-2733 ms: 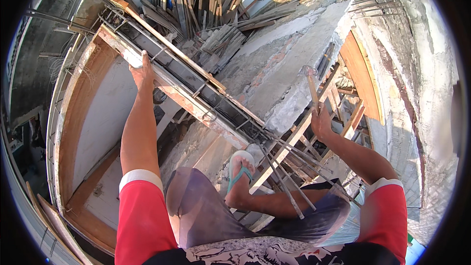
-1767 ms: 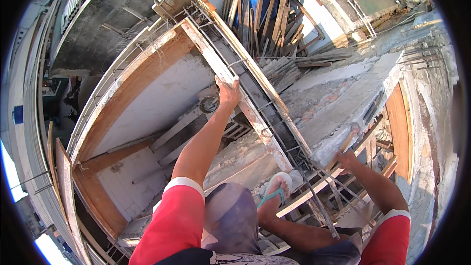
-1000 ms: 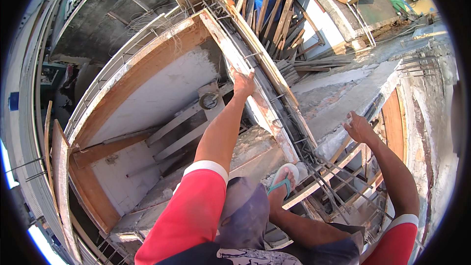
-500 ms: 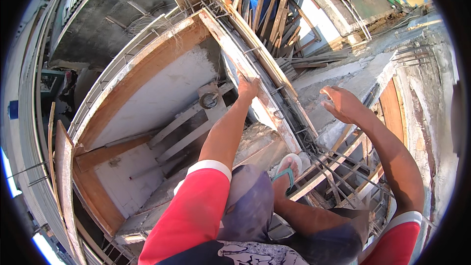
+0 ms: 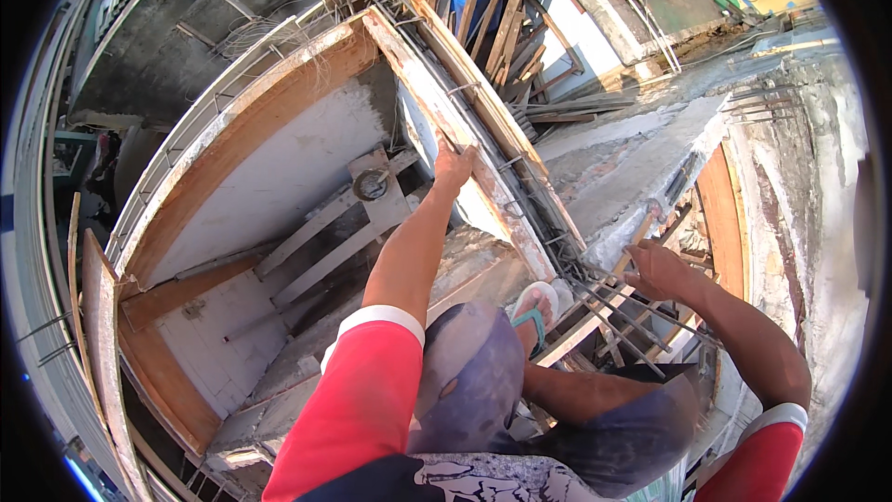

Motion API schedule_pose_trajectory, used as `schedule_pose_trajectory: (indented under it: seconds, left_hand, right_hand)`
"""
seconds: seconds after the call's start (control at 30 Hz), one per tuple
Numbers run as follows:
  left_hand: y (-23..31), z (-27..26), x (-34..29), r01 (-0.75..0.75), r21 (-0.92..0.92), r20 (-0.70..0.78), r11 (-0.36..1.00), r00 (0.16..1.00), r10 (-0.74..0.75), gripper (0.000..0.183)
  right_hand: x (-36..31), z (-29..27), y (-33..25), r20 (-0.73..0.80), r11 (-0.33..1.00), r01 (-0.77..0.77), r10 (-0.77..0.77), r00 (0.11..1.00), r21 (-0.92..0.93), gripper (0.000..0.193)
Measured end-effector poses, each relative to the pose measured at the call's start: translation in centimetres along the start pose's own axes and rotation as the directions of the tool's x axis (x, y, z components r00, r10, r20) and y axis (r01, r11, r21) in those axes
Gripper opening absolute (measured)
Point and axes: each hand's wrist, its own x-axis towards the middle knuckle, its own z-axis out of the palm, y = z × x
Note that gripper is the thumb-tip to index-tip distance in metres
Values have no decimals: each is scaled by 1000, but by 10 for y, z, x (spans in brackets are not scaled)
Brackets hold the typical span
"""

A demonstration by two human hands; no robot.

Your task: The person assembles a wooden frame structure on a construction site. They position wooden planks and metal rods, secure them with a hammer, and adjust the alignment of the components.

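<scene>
My left hand (image 5: 453, 165) is closed on the upper edge of a long, whitish-stained wooden plank (image 5: 492, 200). A thin dark piece shows at its fingertips, too small to name. My right hand (image 5: 664, 274) is lower and to the right, over crossing steel rebar (image 5: 641, 316) and beside a wooden batten (image 5: 634, 240). Its fingers are bent but apart, with nothing visible in them; whether they touch the batten is unclear. Along the plank's far side runs a rebar cage (image 5: 506, 167) with a second board (image 5: 520, 149) beyond it.
My sandalled foot (image 5: 536, 309) stands beside the plank's near end. Left of the plank opens a deep, curved wooden formwork (image 5: 251, 112) with wooden beams inside. Scrap timber (image 5: 506, 9) leans at the back. A rough concrete ledge (image 5: 623, 172) lies right of the boards.
My right hand has come down from above the concrete ledge to the rebar and batten. My left hand keeps its hold on the plank. The whole view has shifted slightly.
</scene>
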Motion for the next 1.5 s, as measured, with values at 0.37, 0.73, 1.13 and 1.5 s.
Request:
schedule_pose_trajectory:
  seconds: [0.37,0.73,1.13,1.5]
  left_hand:
    - [-5,-1,8,-35,15,49,999,998,34,109]
    - [-21,-3,38,-87,32,31,996,996,86,113]
    - [27,-7,-12,-455,750,-27,480,704,709,113]
    - [78,-8,86,-398,915,339,-67,669,661,78]
  right_hand:
    - [77,-112,-20,-450,990,-46,101,888,131,52]
    - [-38,58,-215,-435,540,230,290,852,809,26]
    - [-150,141,-136,183,-364,451,900,395,815,84]
    - [-156,106,-66,-161,50,362,945,285,931,67]
